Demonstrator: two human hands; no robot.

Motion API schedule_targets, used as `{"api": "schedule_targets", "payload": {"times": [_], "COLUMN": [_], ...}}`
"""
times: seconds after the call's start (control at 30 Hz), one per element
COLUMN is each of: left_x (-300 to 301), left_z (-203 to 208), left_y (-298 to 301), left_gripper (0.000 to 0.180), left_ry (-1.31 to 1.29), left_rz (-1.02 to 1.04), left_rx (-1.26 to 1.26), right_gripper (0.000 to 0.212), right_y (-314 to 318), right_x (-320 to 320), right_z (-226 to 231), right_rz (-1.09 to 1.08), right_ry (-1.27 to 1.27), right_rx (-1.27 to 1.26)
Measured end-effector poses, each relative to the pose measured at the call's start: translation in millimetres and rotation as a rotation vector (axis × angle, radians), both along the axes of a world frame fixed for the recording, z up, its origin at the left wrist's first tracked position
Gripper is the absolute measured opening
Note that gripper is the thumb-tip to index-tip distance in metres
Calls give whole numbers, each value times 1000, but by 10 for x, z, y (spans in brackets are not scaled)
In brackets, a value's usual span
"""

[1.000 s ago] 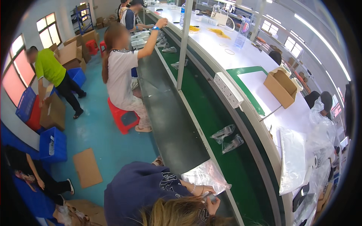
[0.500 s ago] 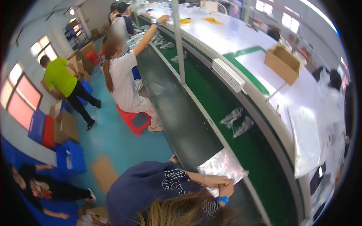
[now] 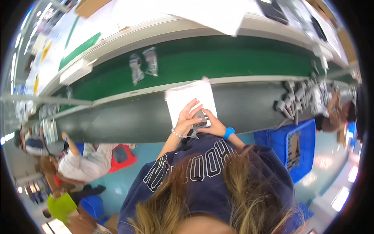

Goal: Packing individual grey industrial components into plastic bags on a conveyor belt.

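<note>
In front of my body, both hands are around a small grey rounded object (image 3: 201, 119); its exact kind cannot be made out. My left hand (image 3: 187, 119), with a beaded bracelet at the wrist, has its thumb and fingers on the object's left side. On the other side, my right hand (image 3: 214, 125), with a blue wristband, closes its fingers on the same object. A shiny white-silver sheet or flat bag (image 3: 189, 93) lies beneath and beyond my hands on the dark bench strip (image 3: 128, 121).
Two clear-bagged items (image 3: 135, 69) rest on the green belt (image 3: 194, 58) beyond. Several grey hammer-shaped parts (image 3: 294, 99) lie at the right, above a blue crate (image 3: 307, 152) of grey pieces. Another person's arms (image 3: 333, 105) are at the far right; a seated person (image 3: 83, 162) is at the left.
My view has swung from the left along the bench to straight down over it. My hands, close together over the silver sheet before, now show the grey object between them.
</note>
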State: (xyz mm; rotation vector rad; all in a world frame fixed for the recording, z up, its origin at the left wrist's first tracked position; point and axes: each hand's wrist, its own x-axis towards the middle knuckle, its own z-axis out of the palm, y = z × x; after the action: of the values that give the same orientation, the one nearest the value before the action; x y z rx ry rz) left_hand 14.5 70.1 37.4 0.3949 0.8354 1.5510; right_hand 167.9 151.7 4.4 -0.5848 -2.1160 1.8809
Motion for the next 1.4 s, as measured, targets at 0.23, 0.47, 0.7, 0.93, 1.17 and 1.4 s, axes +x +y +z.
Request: {"api": "schedule_targets", "payload": {"times": [0.23,0.47,0.7,0.93,1.17,1.4], "left_x": [232,203,377,1329,3146,4560], "left_z": [-508,-1409,-1712,-922,-1294,-1496], "left_y": [56,-311,-320,517,1819,2666], "left_gripper": [51,39,37,30,34,50], "left_ry": [725,1762,2036,1808,700,296], "left_rz": [88,-713,-497,-397,-958,-912], "left_rx": [-85,127,55,-319,-231,-613], "right_gripper": [76,54,61,54,57,66], "right_y": [707,2322,3196,3341,3654,3893], "right_x": [-96,-867,-758,1561,4120,4766], "right_z": [-586,-828,-1044,-927,-1012,-1279], "right_rz": [-297,-688,-876,-1062,-1746,-1626], "right_ry": [145,-30,-122,-182,-887,-1104], "right_rx": [-48,144,22,587,794,299]}}
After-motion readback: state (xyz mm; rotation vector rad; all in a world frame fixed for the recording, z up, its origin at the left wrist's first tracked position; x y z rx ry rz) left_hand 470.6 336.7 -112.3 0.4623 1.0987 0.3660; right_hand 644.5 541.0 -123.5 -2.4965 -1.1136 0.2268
